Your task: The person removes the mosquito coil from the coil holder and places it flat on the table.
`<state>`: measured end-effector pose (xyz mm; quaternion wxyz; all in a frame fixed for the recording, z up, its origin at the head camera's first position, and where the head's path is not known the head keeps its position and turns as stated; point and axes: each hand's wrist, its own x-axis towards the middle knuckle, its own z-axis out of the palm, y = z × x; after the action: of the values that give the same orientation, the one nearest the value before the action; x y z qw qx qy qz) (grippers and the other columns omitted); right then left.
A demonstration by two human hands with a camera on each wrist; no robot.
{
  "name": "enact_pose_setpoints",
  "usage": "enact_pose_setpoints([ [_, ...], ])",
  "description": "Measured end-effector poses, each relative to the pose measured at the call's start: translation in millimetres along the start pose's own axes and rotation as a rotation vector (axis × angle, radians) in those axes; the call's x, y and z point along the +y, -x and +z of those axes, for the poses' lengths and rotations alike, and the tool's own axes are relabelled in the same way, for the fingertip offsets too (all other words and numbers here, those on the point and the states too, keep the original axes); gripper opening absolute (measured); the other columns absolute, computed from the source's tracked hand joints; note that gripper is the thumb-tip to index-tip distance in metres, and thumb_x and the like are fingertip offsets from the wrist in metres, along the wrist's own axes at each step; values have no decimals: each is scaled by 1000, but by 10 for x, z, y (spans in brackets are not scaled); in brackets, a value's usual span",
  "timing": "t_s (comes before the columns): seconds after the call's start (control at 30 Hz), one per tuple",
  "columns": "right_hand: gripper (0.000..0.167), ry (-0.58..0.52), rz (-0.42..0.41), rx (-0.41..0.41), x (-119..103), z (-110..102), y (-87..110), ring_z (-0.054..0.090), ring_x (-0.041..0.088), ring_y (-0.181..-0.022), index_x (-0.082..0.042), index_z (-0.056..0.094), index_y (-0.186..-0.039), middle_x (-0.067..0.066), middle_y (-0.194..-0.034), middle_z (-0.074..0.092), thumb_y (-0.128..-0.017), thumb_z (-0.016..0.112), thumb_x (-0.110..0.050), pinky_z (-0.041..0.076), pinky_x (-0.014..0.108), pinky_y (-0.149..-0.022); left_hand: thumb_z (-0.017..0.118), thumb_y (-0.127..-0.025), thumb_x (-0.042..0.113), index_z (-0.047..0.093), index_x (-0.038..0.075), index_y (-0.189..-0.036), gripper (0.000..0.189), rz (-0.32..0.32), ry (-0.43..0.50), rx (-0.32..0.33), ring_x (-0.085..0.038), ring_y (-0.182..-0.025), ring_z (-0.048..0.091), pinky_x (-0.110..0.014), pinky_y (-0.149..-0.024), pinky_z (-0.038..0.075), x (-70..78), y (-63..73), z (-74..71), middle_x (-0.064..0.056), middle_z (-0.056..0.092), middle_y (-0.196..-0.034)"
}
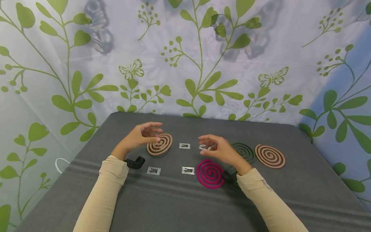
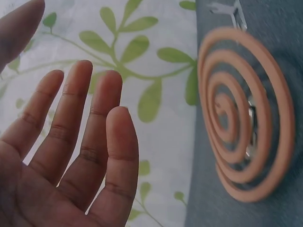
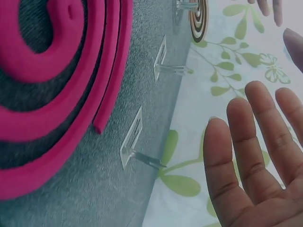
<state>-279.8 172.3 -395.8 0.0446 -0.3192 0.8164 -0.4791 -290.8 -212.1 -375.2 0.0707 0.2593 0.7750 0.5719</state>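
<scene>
My left hand [image 1: 142, 135] hovers beside a tan mosquito coil [image 1: 159, 143], fingers loosely bent and holding nothing. In the left wrist view, that coil sits tilted and raised, with a bit of metal stand showing behind its rings. Over the table, my right hand [image 1: 221, 149] hangs with relaxed fingers and an empty palm. Partly behind its fingers is a small metal coil stand [image 1: 204, 147]. A pink mosquito coil [image 1: 211, 174] lies flat below this hand. In the right wrist view, metal stands [image 3: 132, 137] have upright prongs.
More metal stands lie at the centre [image 1: 184, 146], front centre [image 1: 188, 172] and front left [image 1: 153, 173]. Right of my right hand are a dark green coil [image 1: 242, 153], partly hidden by the wrist, and another tan coil [image 1: 270, 156]. A leaf-patterned curtain hangs behind the grey table [image 1: 162, 206].
</scene>
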Motion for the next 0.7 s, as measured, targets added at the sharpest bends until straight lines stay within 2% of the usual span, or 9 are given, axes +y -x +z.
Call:
enact_pose_setpoints([
  [0.13, 49, 12, 5, -27, -11, 24, -56, 70, 32, -109, 1, 65, -144, 22, -131, 72, -98, 81, -7, 58, 48, -92, 72, -101, -3, 48, -4, -159, 63, -26, -3, 30, -49, -135, 58, -31, -101, 56, -107, 24, -65, -32, 58, -149],
  [0.27, 46, 19, 15, -41, -27, 53, -111, 71, 26, -107, 1, 66, -142, 25, -130, 72, -99, 80, -8, 57, 50, -94, 71, -103, 0, 45, -5, -161, 63, -72, 28, 51, -45, -137, 58, -31, -102, 55, -211, 60, -122, -37, 52, -153],
  [0.53, 44, 46, 22, -77, -58, 105, -266, 71, 23, -102, -1, 67, -141, 24, -128, 73, -101, 79, -12, 56, 49, -94, 69, -106, 7, 43, -2, -163, 64, -154, 27, 89, -45, -143, 53, -57, -116, 46, -433, 119, -200, -33, 51, -157],
  [0.7, 45, 60, 43, -116, -77, 112, -375, 72, 25, -105, 1, 66, -143, 24, -128, 73, -101, 79, -9, 55, 50, -98, 69, -106, 9, 40, -5, -163, 66, -165, 9, 91, -43, -142, 54, -56, -113, 49, -512, 146, -230, -32, 51, -157],
])
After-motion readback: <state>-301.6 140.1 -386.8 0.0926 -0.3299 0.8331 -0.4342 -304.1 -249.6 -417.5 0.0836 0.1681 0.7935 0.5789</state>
